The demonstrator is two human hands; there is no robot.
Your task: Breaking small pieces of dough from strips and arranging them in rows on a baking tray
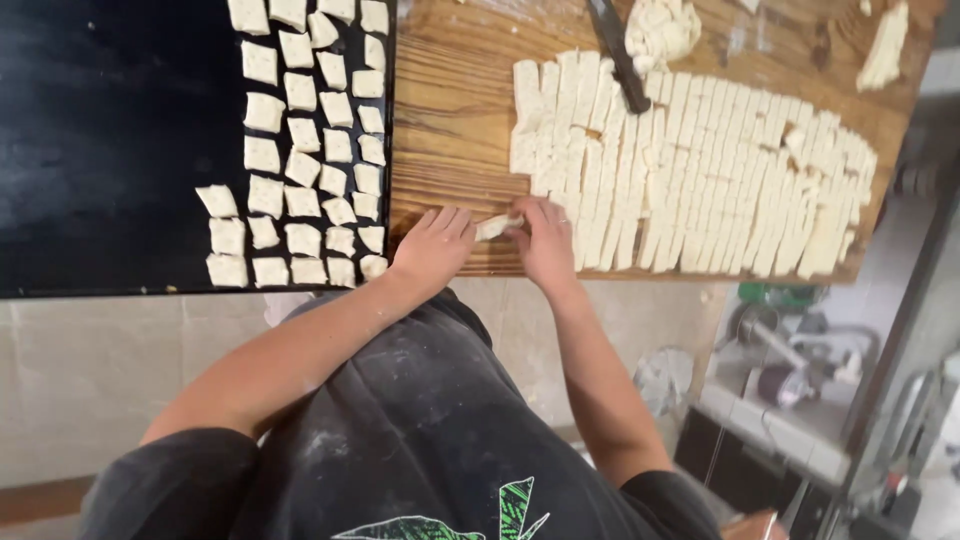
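Note:
A small pale dough piece [497, 227] lies at the near edge of the wooden board [450, 120], and both hands meet on it. My left hand [433, 247] pinches its left end with fingers curled low on the board. My right hand [545, 240] grips its right end. Just right of my right hand is a rolled dough sheet [700, 170] cut into several small rectangles. A black baking tray [110, 140] to the left holds rows of cut dough squares [305, 150] along its right side.
A dark-handled knife [620, 55] lies on the far part of the dough sheet beside a lump of dough scraps [660, 25]. A dough strip [885, 45] sits at the board's far right corner. Below the board are a pale floor and metal equipment [800, 370].

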